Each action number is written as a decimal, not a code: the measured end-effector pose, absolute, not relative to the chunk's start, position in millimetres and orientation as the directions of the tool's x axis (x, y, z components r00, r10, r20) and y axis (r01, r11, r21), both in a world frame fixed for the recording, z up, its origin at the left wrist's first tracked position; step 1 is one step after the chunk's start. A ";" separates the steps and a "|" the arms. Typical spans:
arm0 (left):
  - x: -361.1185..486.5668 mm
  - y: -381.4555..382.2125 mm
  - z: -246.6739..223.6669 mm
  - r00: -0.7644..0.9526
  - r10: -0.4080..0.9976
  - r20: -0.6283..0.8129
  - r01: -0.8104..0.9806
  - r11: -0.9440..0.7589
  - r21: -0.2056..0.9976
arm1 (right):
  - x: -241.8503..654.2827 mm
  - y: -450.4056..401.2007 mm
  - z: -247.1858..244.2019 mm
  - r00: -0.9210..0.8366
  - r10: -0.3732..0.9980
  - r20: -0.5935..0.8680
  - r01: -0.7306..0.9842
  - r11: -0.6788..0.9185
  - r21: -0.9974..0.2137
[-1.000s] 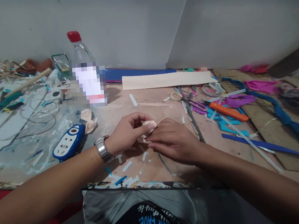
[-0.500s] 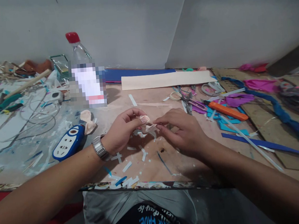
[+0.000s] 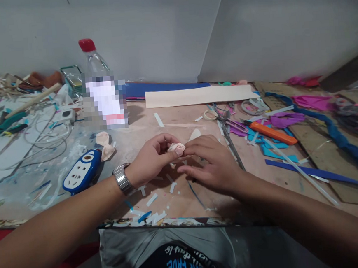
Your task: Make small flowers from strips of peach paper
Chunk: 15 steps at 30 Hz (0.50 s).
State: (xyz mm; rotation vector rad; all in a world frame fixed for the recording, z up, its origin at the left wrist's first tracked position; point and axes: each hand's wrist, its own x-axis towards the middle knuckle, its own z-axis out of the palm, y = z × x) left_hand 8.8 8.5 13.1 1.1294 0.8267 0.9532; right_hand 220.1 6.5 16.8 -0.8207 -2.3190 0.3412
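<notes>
A small cream-pink roll of crinkled paper [image 3: 177, 147], wound like a rosebud, is pinched between the thumb and fingers of my left hand [image 3: 156, 156]. My right hand [image 3: 213, 160] is beside it, fingertips against the roll's right side and thumb held apart below. Behind the right-hand knuckles a pale paper piece [image 3: 195, 134] sticks up; whether it joins the roll is hidden. To the left of my hands lies another crumpled cream-pink paper piece [image 3: 105, 146], touching a blue and white power socket [image 3: 82, 170].
Small white paper scraps [image 3: 152, 199] litter the table in front of me. A red-capped bottle [image 3: 97, 66] stands at back left. A long cream strip [image 3: 199, 95] lies along the back. Right of my hands are scissors [image 3: 227, 120] and an orange cutter [image 3: 272, 132].
My right thumb has parted from its fingers, which now touch the roll instead of pinching the paper's loose end. The roll has moved slightly right and nearer to me.
</notes>
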 end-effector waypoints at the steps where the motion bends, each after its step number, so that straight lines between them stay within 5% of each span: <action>1: 8.6 8.2 13.5 0.382 0.922 -0.065 -0.194 0.149 0.969 | 219.8 6.7 16.2 -0.591 0.634 0.500 0.473 0.774 -0.421; 15: 9.9 6.3 8.6 0.419 0.901 -0.113 -0.209 0.217 0.954 | 218.4 8.7 12.1 -0.657 0.580 0.481 0.504 0.813 -0.292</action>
